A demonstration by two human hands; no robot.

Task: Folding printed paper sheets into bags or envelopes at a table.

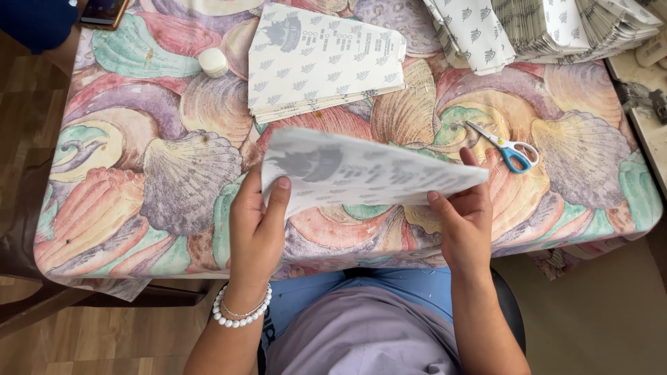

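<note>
While gripped by both hands: paper bag [361, 173], long axis left-right (slightly tilted)

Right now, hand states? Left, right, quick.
Left hand: closed on the printed paper sheet, left end.
Right hand: closed on the same sheet, right end.

A table [139, 229] carries everything. Above its near edge, at the middle, a printed paper sheet [361, 173] is held between the left hand [256, 222], at the sheet's left end, and the right hand [465, 219], at its right end. Behind the sheet a stack of folded paper bags [319, 62] lies toward the far edge. A small round lid [212, 62] sits just left of that stack. Scissors [506, 147] lie right of the sheet, near the right hand. More piled bags [549, 28] fill the far right corner. A phone [103, 12] rests at the far left corner.
</note>
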